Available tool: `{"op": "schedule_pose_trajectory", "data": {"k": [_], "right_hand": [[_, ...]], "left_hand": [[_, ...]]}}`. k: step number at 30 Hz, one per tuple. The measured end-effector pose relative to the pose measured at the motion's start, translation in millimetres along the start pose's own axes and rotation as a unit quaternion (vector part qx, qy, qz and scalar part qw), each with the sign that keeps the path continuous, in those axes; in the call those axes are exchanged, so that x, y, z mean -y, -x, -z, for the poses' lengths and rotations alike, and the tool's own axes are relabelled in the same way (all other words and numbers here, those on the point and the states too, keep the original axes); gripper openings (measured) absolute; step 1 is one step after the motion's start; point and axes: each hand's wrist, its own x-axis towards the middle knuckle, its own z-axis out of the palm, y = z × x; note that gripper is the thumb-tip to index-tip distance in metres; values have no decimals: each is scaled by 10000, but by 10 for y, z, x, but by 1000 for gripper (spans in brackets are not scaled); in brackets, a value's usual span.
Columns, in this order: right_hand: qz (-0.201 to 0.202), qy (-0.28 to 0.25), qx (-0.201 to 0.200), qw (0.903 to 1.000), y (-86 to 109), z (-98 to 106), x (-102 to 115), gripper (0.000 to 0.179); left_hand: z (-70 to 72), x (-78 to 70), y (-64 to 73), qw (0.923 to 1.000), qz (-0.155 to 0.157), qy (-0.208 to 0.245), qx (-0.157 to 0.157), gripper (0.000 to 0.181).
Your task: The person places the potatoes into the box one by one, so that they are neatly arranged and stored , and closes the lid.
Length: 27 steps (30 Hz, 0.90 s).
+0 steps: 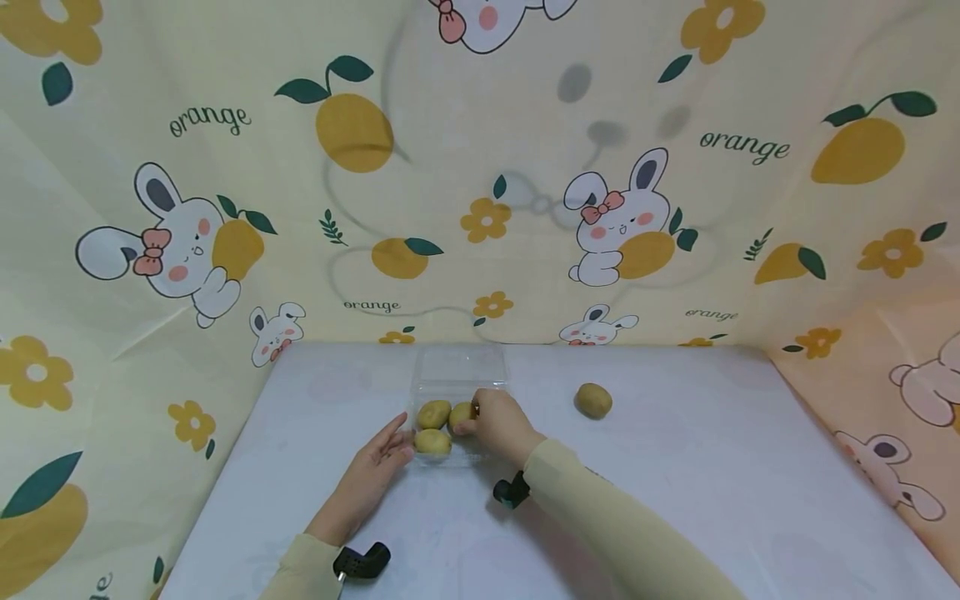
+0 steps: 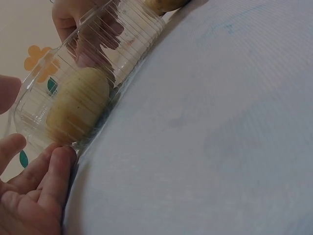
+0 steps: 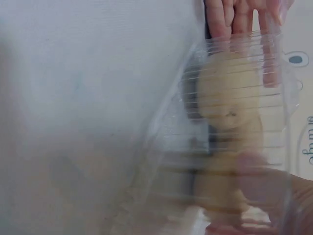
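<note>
A clear plastic clamshell box (image 1: 468, 460) lies opened on the table, its lid (image 1: 461, 365) folded back to the far side. Two potatoes, one behind (image 1: 434, 414) and one in front (image 1: 432, 442), sit in its left half. My right hand (image 1: 504, 425) reaches in from the right and grips a third potato (image 1: 460, 415) beside them. On the left, my left hand (image 1: 371, 471) rests its extended fingers against the box's side. Through the ribbed wall, the left wrist view shows the front potato (image 2: 80, 103) close to those fingers. The right wrist view is blurred.
Another potato (image 1: 593, 401) lies on the white table cover (image 1: 675, 483), right of the box. A patterned cloth (image 1: 540, 275) with rabbits and oranges hangs behind the table and along its sides. Each wrist carries a small black camera.
</note>
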Motion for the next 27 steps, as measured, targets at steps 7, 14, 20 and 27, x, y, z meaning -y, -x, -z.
{"op": "schedule_pose_trajectory", "data": {"k": [7, 14, 20, 27], "right_hand": [[-163, -254, 39, 9995, -1, -12, 1, 39], [-236, -280, 54, 9993, 30, 11, 36, 42], [-372, -518, 6, 9980, 109, 109, 28, 58], [-297, -569, -326, 9974, 243, 390, -86, 60]], "left_hand": [[0, 24, -13, 10000, -2, -12, -35, 61], [0, 1, 8, 9999, -87, 62, 24, 62], [-2, 16, 5, 10000, -91, -7, 36, 62], [-3, 2, 10, 9999, -99, -85, -5, 61]]}}
